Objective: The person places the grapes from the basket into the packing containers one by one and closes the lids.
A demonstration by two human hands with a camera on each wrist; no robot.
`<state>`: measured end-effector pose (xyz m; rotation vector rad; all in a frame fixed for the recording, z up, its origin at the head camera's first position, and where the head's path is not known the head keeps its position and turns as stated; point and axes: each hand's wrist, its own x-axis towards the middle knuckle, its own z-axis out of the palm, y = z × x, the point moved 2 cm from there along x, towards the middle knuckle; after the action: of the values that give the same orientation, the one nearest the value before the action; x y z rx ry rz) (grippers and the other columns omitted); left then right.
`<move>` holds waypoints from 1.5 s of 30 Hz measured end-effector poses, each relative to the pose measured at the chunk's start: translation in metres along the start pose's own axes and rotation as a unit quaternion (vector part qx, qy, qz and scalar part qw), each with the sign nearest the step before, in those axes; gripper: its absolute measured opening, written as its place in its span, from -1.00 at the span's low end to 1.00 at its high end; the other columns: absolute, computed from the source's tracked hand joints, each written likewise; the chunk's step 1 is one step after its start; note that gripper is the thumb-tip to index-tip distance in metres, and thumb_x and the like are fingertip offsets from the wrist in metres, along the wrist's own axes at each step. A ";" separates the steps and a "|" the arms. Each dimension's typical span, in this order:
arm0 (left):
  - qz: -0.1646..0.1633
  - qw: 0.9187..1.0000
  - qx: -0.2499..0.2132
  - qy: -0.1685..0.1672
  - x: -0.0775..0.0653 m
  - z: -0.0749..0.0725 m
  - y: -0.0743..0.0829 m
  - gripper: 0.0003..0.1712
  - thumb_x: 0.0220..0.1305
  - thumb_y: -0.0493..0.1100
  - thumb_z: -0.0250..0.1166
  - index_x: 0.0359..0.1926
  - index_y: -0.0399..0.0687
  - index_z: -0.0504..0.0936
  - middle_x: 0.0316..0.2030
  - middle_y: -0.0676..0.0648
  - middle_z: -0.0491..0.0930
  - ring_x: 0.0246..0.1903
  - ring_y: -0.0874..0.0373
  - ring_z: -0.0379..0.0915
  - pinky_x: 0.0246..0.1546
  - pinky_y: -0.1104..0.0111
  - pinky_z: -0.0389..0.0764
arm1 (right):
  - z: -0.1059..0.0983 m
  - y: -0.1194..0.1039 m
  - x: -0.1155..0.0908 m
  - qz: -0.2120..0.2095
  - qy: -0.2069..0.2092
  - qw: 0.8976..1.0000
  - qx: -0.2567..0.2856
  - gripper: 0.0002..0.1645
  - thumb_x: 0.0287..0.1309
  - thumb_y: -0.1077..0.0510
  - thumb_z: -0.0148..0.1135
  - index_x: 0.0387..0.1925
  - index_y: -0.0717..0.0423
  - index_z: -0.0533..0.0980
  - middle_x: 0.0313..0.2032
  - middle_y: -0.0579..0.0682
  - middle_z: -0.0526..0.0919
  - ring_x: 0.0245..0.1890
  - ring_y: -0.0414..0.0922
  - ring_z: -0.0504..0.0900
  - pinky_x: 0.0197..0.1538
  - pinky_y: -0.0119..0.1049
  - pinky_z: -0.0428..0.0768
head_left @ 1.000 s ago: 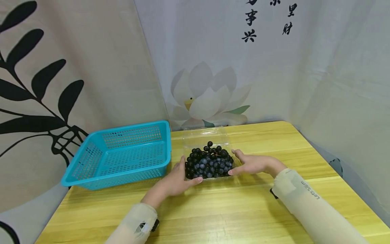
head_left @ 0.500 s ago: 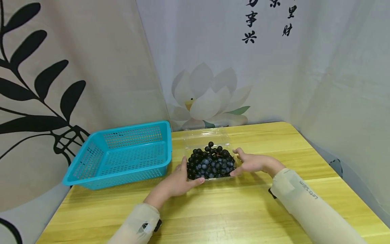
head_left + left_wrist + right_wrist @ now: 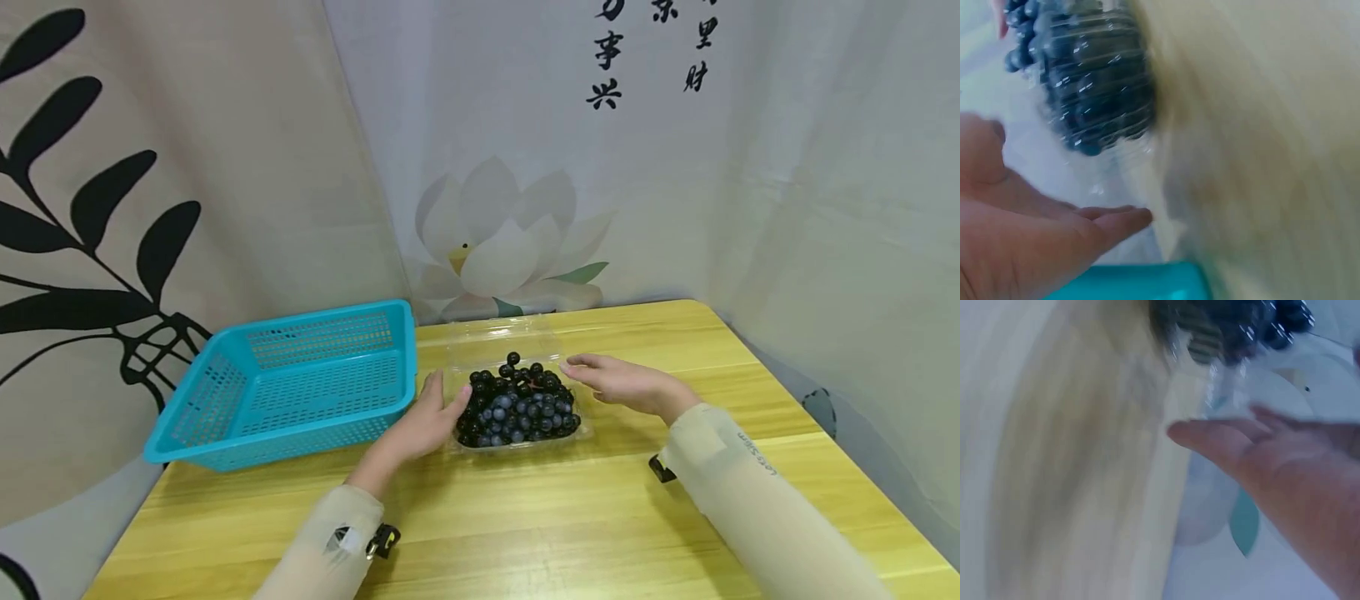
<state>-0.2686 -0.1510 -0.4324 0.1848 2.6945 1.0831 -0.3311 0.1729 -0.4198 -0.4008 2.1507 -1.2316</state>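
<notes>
Dark grapes (image 3: pixel 517 408) fill a clear plastic box (image 3: pixel 498 447) on the wooden table, its transparent lid (image 3: pixel 504 340) folded back behind it. On the box's left side is my left hand (image 3: pixel 422 423), fingers extended and thumb near the grapes; the left wrist view shows a gap between that hand (image 3: pixel 1029 231) and the box. My right hand (image 3: pixel 626 383) hovers at the box's right side with straight fingers, holding nothing. The right wrist view is blurred, with the right hand (image 3: pixel 1285 462) below the grapes (image 3: pixel 1222 325) in the picture.
A blue perforated basket (image 3: pixel 281 442) stands left of the box, close to my left hand. The wooden table (image 3: pixel 540 525) extends in front and to the right. Behind it hangs a printed curtain (image 3: pixel 660 208).
Both hands have let go of the box's sides. The left thumb has lifted off the front edge, and the right hand has straightened and risen slightly.
</notes>
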 end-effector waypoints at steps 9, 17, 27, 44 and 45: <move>0.020 0.996 -0.056 0.062 0.032 0.006 0.003 -0.09 0.75 0.21 -0.34 0.69 -0.34 -0.40 0.70 -0.40 -0.40 0.71 -0.31 -0.43 0.72 -0.15 -0.24 | 0.006 -0.003 0.035 -0.030 0.055 0.990 0.124 0.06 0.65 -0.42 -0.41 0.71 0.16 -0.42 0.72 0.30 -0.30 0.71 0.34 -0.23 0.72 0.23 -0.03; 0.000 0.989 -0.108 0.099 0.045 0.005 0.012 -0.07 0.73 0.26 -0.31 0.71 -0.24 -0.37 0.72 -0.34 -0.35 0.72 -0.30 -0.39 0.72 -0.15 -0.25 | 0.011 -0.003 0.053 -0.029 0.090 0.979 0.182 0.10 0.60 -0.48 -0.48 0.70 0.17 -0.44 0.70 0.37 -0.25 0.73 0.27 -0.17 0.74 0.17 -0.10; -0.016 0.985 -0.152 0.086 0.045 0.006 0.017 -0.07 0.72 0.25 -0.23 0.73 -0.14 -0.39 0.73 -0.30 -0.35 0.71 -0.30 -0.37 0.71 -0.19 -0.23 | 0.016 -0.006 0.053 -0.045 0.111 0.975 0.185 0.08 0.62 -0.45 -0.46 0.71 0.21 -0.40 0.71 0.32 -0.23 0.73 0.29 -0.16 0.74 0.22 -0.15; -0.062 0.949 -0.295 0.096 0.040 0.001 0.020 -0.08 0.69 0.35 -0.24 0.74 0.10 -0.40 0.71 -0.31 -0.13 0.61 -0.38 0.10 0.65 -0.33 -0.06 | 0.010 -0.004 0.038 -0.065 0.158 0.945 0.279 0.01 0.65 -0.41 -0.38 0.73 0.11 -0.33 0.73 0.15 -0.09 0.72 0.27 -0.08 0.75 0.23 -0.18; -0.061 0.949 -0.293 0.096 0.039 0.001 0.020 -0.06 0.67 0.38 -0.25 0.74 0.10 -0.41 0.71 -0.30 -0.14 0.61 -0.38 0.10 0.65 -0.33 -0.07 | 0.010 -0.005 0.036 -0.066 0.164 0.943 0.281 0.00 0.66 -0.40 -0.40 0.73 0.12 -0.29 0.73 0.14 -0.06 0.72 0.26 -0.06 0.75 0.24 -0.19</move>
<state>-0.3056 -0.1276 -0.4258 -0.1974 2.3574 1.8732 -0.3521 0.1448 -0.4322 -0.0946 1.9243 -2.0280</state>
